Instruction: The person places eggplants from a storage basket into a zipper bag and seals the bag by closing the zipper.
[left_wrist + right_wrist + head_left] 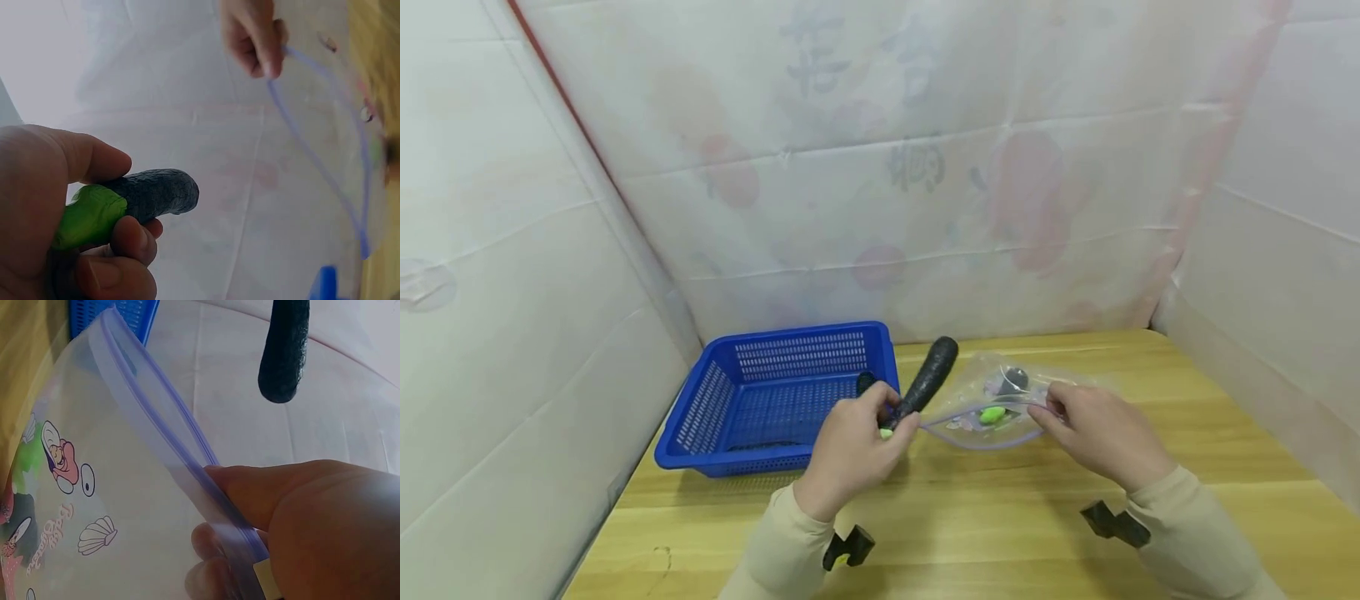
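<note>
In my left hand (853, 446) I hold a long dark eggplant (934, 373) with a green stem end. The left wrist view shows thumb and fingers around that green end (94, 215), with the dark body (162, 192) pointing away. My right hand (1101, 429) pinches the purple-edged rim of a clear zip bag (144, 506) between thumb and fingers. The bag's mouth gapes to the left, towards the left hand. Inside lies another dark eggplant (1015, 381) with a green end (992, 415), partly blurred by the plastic. Cartoon prints mark the bag.
A blue plastic basket (700, 460) stands on the wooden table (970, 533), left of the hands. Along its near side lies a dark long item (763, 445); another dark end (866, 382) shows at its right, partly hidden by the left hand. Pale sheeting (850, 208) encloses the table.
</note>
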`<state>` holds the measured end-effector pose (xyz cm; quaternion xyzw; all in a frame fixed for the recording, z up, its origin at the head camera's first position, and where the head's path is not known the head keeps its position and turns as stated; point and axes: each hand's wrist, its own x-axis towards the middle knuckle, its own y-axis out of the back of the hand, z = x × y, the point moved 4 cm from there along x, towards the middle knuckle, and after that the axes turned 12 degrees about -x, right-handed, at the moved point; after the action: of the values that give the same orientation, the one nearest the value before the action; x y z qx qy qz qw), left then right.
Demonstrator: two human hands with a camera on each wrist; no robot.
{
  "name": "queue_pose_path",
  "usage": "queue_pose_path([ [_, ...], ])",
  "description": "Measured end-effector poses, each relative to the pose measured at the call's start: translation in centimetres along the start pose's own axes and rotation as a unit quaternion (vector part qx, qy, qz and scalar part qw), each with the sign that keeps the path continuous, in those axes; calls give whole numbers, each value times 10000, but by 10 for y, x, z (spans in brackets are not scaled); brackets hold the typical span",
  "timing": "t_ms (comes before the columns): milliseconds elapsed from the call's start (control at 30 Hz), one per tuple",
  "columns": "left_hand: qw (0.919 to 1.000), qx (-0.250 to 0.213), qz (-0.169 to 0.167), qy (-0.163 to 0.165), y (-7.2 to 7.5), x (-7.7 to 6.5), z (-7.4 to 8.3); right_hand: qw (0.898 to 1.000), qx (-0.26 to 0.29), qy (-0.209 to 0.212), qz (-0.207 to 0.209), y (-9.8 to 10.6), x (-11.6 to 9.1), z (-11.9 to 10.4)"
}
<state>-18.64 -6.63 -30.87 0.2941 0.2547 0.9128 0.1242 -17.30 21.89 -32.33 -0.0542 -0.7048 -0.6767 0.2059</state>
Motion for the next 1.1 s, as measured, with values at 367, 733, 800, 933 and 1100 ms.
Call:
queue_pose_path([
  [367, 9987, -3, -513, -54, -23, -11, 4, 9998, -5, -2, 194, 7, -6, -3],
  [733, 9924, 596, -558, -920, -35, -14, 8, 9984, -14, 5, 572, 12, -8, -7],
  [800, 9909, 707, -532, -1014, -37, -14, 7, 9982, -19, 20, 600, 12, -8, -8],
  [933, 9892, 927, -488, -1022, -41, -16, 5, 9975, -47, 113, 695, 13, -8, -11],
  [1100, 9876, 1070, -570, -993, -47, -17, 3, 9959, -57, 208, 877, 16, -9, -14],
])
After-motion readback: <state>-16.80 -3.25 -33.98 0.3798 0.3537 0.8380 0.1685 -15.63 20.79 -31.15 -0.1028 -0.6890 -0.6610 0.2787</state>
